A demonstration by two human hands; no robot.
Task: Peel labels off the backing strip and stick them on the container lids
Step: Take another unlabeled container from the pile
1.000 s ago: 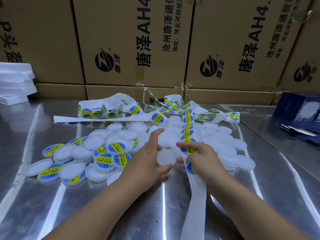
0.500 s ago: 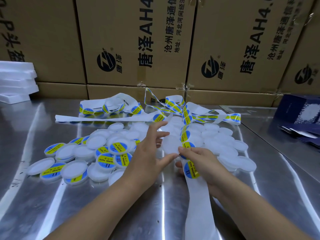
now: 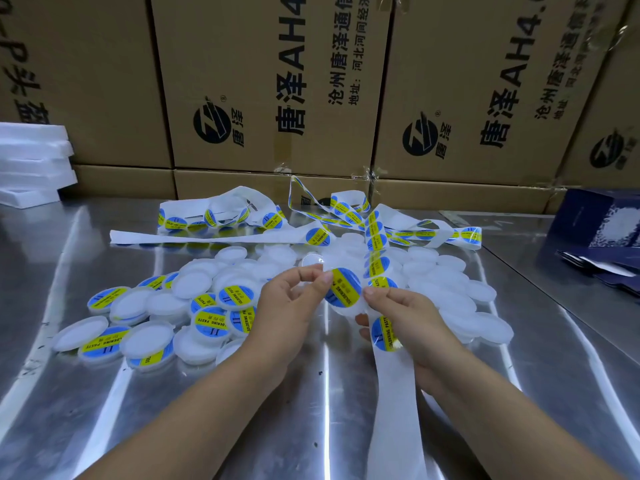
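Left hand (image 3: 294,299) and right hand (image 3: 412,317) pinched one white lid (image 3: 349,308) between them, above the worktop (image 3: 173,427).
Thumb and forefinger of each hand held an opposite edge of the lid, which carried a round blue label (image 3: 343,291) with a yellow band. The backing strip (image 3: 391,410) ran under the right hand. Labelled lids (image 3: 211,320) lay left of the hands, plain lids (image 3: 460,296) right, and cardboard boxes (image 3: 277,81) stood beyond.
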